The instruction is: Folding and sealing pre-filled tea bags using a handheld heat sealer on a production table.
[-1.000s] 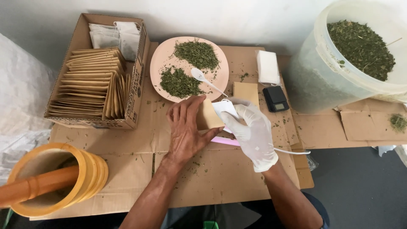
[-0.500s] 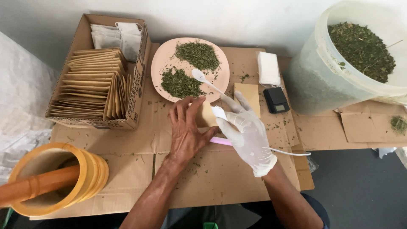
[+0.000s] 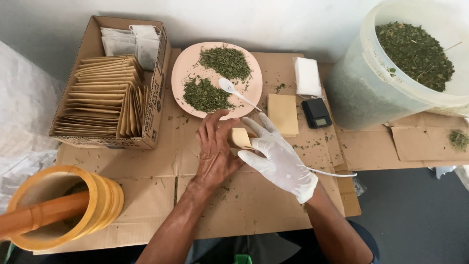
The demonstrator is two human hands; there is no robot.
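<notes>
Pinching a small tan paper sachet point(image 3: 240, 138) between them, the bare left hand point(image 3: 215, 154) and the white-gloved right hand point(image 3: 279, 159) each close fingers on it just above the cardboard-covered table point(image 3: 146, 195), seemingly to keep it steady. At twelve o'clock sits a pink round plate point(image 3: 181, 68) of dried green herb with a white plastic spoon point(image 3: 237, 91); at ten o'clock, a cardboard box of tan sachets point(image 3: 105, 95).

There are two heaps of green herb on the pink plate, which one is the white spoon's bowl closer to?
The nearer heap, at the plate's lower left. The white spoon has its bowl beside that heap's upper right edge; the other heap sits farther back.
</notes>
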